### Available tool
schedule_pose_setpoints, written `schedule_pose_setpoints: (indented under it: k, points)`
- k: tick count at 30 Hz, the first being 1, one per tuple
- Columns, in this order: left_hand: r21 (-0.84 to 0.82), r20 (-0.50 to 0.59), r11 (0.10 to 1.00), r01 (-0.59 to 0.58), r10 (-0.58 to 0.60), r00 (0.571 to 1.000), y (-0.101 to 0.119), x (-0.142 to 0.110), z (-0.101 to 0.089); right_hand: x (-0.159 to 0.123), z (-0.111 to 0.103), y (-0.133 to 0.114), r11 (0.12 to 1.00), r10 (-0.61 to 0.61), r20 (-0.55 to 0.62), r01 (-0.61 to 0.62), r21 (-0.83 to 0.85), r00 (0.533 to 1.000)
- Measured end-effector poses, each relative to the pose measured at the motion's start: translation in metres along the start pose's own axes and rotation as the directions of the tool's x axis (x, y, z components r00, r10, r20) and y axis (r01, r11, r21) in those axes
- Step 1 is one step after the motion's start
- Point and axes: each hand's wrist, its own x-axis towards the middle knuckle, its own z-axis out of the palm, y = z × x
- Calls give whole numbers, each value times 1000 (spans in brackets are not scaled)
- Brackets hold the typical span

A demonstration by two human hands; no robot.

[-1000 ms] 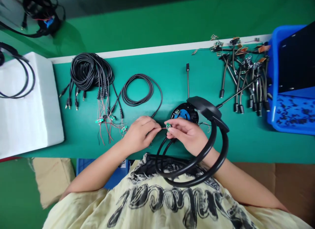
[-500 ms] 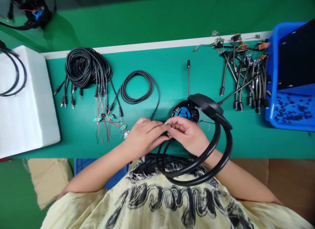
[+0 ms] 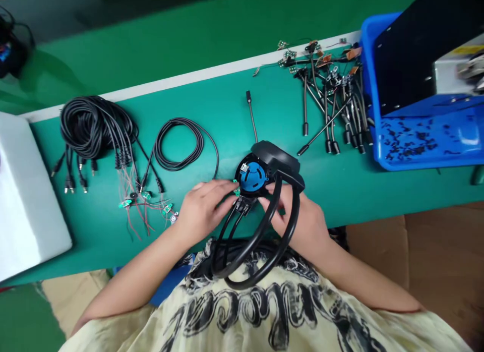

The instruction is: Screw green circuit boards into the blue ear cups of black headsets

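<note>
A black headset (image 3: pixel 257 246) with a double-tube headband rests between my hands and against the shirt. Its near ear cup is uncovered and shows a round blue speaker part (image 3: pixel 253 176). My left hand (image 3: pixel 204 211) pinches a small green circuit board (image 3: pixel 236 187) at the left rim of that cup. From the other side my right hand (image 3: pixel 297 218) grips the headset by the cup's lower right edge, partly hidden behind the headband tubes. A thin microphone boom (image 3: pixel 252 117) points away from the cup. The coiled black cable (image 3: pixel 179 165) has one end running down to my left hand.
To the left lies a bundle of black cables (image 3: pixel 91 127) with several wired green boards, beside a white foam block (image 3: pixel 26 190). Several microphone booms (image 3: pixel 328 110) are heaped at right, next to a blue bin (image 3: pixel 393 163) holding small black parts and a black panel.
My hands, together before, have moved apart. My left hand now has the green board at the cup's left rim; my right hand has shifted onto the cup. The view has turned and shifted right.
</note>
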Motion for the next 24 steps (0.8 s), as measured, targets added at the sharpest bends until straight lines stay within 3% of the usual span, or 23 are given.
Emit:
schedule_pose_setpoints:
  k: [3, 7, 14, 17, 24]
  points:
    - [52, 79, 999, 12, -17, 997, 0, 17, 3, 2, -1, 17, 997, 21, -69, -26, -72, 997]
    - [96, 154, 995, -11, -4, 988, 6, 41, 16, 25, 1, 29, 998, -7, 18, 6, 70, 1000]
    - [162, 86, 983, 90, -104, 991, 9, 49, 50, 49, -8, 38, 961, -181, 186, 134, 242, 966]
    - [123, 42, 986, 116, -122, 992, 8, 49, 59, 49, -9, 41, 959, -163, 212, 104, 264, 963]
    - [148, 108, 983, 107, -124, 986, 12, 59, 59, 52, -9, 40, 953, -73, 198, 10, 303, 977]
